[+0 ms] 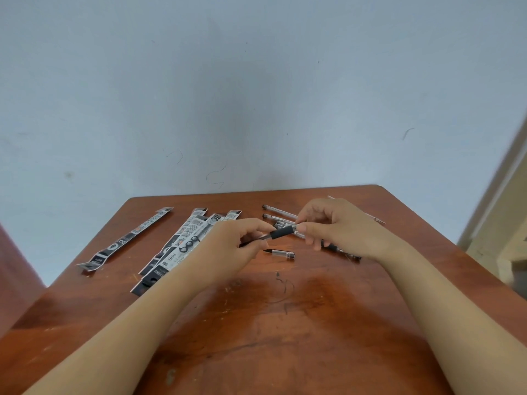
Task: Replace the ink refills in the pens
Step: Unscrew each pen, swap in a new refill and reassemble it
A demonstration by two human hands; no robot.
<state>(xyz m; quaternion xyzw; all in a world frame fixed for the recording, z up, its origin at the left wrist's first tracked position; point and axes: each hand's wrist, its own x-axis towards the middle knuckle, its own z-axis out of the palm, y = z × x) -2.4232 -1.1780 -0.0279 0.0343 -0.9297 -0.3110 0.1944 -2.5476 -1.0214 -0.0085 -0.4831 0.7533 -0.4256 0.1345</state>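
A pen with a black rubber grip (281, 232) is held above the wooden table (256, 323) between both hands. My left hand (236, 246) grips its barrel end. My right hand (339, 226) pinches its tip end with thumb and fingers. A pen cap (281, 253) lies on the table just below the held pen. Several other clear pens (278, 212) lie behind and under my right hand, partly hidden. Several refill packets (182, 243), printed black and white, lie to the left of my left hand.
One separate long refill packet (125, 238) lies further left near the table's left edge. A thin clear refill (370, 216) pokes out beyond my right hand at the back right. A pale wall stands right behind the table's far edge.
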